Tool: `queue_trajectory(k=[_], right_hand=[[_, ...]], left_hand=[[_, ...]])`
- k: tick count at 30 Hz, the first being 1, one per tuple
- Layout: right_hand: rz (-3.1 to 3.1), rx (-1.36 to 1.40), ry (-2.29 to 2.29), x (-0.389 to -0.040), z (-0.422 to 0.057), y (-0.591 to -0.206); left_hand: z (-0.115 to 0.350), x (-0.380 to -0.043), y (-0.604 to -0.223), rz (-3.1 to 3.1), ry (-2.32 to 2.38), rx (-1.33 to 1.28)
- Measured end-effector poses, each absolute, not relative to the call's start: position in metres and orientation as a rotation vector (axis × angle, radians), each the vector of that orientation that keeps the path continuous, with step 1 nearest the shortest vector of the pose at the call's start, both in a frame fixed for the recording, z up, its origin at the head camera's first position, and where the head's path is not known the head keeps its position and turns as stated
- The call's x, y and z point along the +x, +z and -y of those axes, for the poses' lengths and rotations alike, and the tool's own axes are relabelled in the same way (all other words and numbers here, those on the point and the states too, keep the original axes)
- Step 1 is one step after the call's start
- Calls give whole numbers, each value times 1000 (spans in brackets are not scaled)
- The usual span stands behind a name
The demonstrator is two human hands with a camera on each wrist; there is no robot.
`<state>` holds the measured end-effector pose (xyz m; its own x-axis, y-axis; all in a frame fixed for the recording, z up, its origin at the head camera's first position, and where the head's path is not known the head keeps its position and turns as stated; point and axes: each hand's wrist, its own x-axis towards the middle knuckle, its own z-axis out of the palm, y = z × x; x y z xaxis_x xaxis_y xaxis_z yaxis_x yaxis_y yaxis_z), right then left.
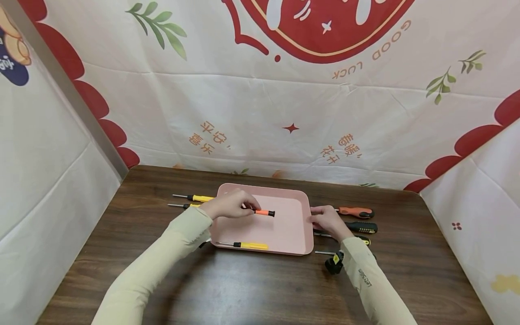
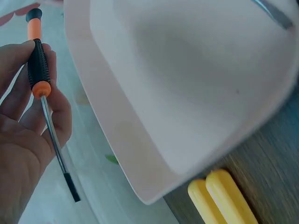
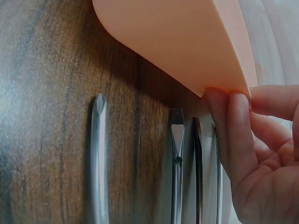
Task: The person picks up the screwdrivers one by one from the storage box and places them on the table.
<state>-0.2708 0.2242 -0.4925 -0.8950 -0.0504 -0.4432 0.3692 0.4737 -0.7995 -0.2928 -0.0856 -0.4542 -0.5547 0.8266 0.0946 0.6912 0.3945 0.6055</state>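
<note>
My left hand (image 1: 232, 205) holds a screwdriver (image 2: 38, 63) by its orange-and-black handle, above the pink tray (image 1: 284, 230). Its thin metal shaft has a dark tip, seen in the left wrist view. With thumb and fingers, my right hand (image 3: 266, 149) pinches the tray's right rim. Inside the tray, along its near wall, lies a yellow-handled screwdriver (image 1: 253, 246). Two more yellow screwdrivers (image 2: 229, 198) lie on the table left of the tray, partly hidden in the head view by the tray and my left hand.
Right of the tray lie an orange-handled screwdriver (image 1: 355, 211), a black-handled one (image 1: 361, 227) and others, tips toward the tray; my right forearm covers some. A black object with a yellow mark (image 1: 334, 264) is at my right wrist. Printed cloth (image 1: 252, 108) hangs behind the wooden table (image 1: 243, 289).
</note>
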Motion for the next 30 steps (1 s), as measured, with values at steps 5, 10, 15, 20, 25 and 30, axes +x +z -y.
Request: queue_trajectory(k=[5,10,15,20,25,30], right_hand=[[-2318,277,-1393,-271,-224,-491],[-2325,272,-1387,-270,-223,-490],[-2328,277,-1387,-270,-223,-490],[-2324,283,-1388,-270,-222,-490],[-2323,277,-1400,-270,-223,-491],[-2320,273,-1410,-270,-223,-491]], left_hand=[[101,-295,-455,-2475,931,1319],[116,-296,-457,-2473,1000,1246],[132,-296,-460,-2467,1074,1173],[146,-297,-463,-2499,1129,1138],[157,-295,-462,-2521,1138,1061],[171,-294,-464,-2576,1136,1070]])
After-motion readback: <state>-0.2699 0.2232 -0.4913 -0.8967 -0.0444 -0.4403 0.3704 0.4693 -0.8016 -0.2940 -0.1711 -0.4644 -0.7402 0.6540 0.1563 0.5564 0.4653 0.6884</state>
